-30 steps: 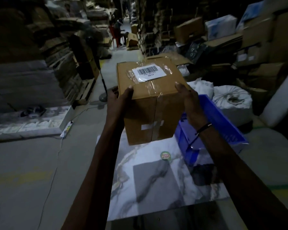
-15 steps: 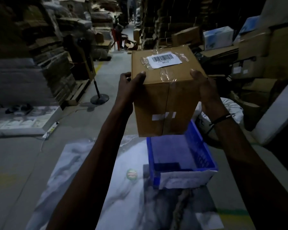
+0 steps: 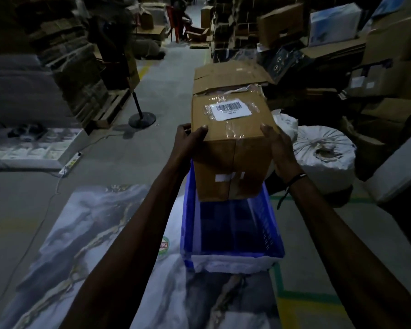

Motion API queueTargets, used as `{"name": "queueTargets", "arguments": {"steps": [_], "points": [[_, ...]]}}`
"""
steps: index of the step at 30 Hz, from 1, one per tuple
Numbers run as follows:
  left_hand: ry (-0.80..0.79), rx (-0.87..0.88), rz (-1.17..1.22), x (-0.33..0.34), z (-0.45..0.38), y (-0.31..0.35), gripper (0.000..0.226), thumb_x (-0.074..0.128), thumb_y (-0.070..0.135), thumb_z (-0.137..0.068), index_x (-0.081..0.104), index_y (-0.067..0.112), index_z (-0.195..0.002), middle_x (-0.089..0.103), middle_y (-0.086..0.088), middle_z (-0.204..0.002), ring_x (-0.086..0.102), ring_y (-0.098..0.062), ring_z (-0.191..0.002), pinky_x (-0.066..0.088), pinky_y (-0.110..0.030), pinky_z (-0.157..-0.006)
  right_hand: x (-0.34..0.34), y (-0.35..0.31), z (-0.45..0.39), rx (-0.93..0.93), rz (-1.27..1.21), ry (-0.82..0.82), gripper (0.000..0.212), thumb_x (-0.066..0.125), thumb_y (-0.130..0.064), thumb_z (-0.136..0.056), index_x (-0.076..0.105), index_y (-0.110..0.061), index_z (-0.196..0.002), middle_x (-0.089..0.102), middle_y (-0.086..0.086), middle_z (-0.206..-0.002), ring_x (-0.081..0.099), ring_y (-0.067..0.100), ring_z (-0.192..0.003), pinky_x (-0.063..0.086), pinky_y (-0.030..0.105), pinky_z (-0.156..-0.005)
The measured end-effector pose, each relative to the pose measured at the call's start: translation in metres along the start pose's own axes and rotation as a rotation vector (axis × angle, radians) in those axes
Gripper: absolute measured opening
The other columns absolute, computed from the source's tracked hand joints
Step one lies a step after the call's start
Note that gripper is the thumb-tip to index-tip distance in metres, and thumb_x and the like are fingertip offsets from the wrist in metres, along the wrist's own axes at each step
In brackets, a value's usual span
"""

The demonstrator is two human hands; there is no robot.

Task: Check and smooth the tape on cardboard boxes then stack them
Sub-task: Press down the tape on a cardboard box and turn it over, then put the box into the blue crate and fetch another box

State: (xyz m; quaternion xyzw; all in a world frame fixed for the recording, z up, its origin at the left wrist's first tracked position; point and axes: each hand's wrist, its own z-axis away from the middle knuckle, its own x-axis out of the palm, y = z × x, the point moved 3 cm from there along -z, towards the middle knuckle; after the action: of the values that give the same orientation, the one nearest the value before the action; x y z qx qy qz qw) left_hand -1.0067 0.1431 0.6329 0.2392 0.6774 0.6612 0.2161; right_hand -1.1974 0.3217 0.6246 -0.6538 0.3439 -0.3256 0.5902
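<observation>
Cardboard grip: the left hand (image 3: 188, 141) and the right hand (image 3: 279, 144) clamp one cardboard box (image 3: 233, 148) between them, thumbs hooked over the near top edge, fingers down the two side faces.
Hands' state: both grip the box; neither is free.
Where the box is: held in the air straight ahead of the person, between the two hands, its lower part over the far end of a blue plastic crate (image 3: 233, 236); whether it touches the crate's rim I cannot tell.
Long axis: runs away from the person, top face tilted up toward the camera, near end face hanging down.
Nearer hand: about level; neither clearly leads.
Tape: clear tape (image 3: 234, 129) lies wrinkled across the top and over the near edge, covering one white barcode label (image 3: 230, 111); a small white strip (image 3: 229, 177) crosses the end seam.
Stacking spot, as I judge it: a second cardboard box (image 3: 226, 76), flaps loose, sits just behind the held one, straight ahead.
Count: two boxes close by, one crate, two white tied sacks (image 3: 323, 153) to the right.
Underfoot: a marble-patterned sheet (image 3: 86, 233) on the floor carries the crate.
</observation>
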Motion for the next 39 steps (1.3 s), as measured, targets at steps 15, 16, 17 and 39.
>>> {"name": "queueTargets", "arguments": {"steps": [15, 16, 17, 39], "points": [[-0.022, -0.197, -0.035, 0.015, -0.039, -0.106, 0.031, 0.073, 0.02, -0.093, 0.056, 0.018, -0.118, 0.065, 0.0, -0.112, 0.072, -0.008, -0.095, 0.06, -0.036, -0.085, 0.001, 0.132, -0.028, 0.171, 0.004, -0.053, 0.045, 0.073, -0.044, -0.088, 0.067, -0.028, -0.129, 0.073, 0.002, -0.123, 0.068, 0.027, -0.117, 0.048, 0.054, -0.108], [-0.026, -0.183, -0.028, 0.016, -0.038, -0.109, 0.02, 0.069, 0.014, -0.096, 0.057, 0.022, -0.109, 0.065, 0.004, -0.106, 0.073, -0.003, -0.087, 0.06, -0.031, -0.08, 0.0, 0.141, -0.029, 0.171, 0.004, -0.054, 0.05, 0.073, -0.044, -0.088, 0.064, -0.027, -0.135, 0.073, 0.002, -0.125, 0.067, 0.027, -0.118, 0.048, 0.054, -0.108], [-0.03, -0.183, -0.025, 0.017, -0.038, -0.112, 0.02, 0.067, 0.011, -0.096, 0.056, 0.025, -0.106, 0.065, 0.006, -0.104, 0.073, -0.002, -0.085, 0.06, -0.027, -0.076, 0.0, 0.146, -0.03, 0.177, 0.003, -0.052, 0.055, 0.073, -0.043, -0.088, 0.061, -0.026, -0.139, 0.072, 0.001, -0.126, 0.067, 0.026, -0.119, 0.049, 0.053, -0.109], [0.295, 0.074, -0.283, -0.028, -0.047, -0.119, 0.048, 0.072, 0.034, -0.089, 0.055, 0.018, -0.129, 0.059, 0.004, -0.129, 0.056, -0.013, -0.116, 0.046, -0.023, -0.095, 0.028, 0.088, -0.011, -0.214, 0.397, 0.177, 0.048, 0.07, -0.023, -0.095, 0.057, -0.013, -0.141, 0.057, 0.0, -0.141, 0.045, -0.005, -0.124, 0.035, 0.008, -0.103]]}}
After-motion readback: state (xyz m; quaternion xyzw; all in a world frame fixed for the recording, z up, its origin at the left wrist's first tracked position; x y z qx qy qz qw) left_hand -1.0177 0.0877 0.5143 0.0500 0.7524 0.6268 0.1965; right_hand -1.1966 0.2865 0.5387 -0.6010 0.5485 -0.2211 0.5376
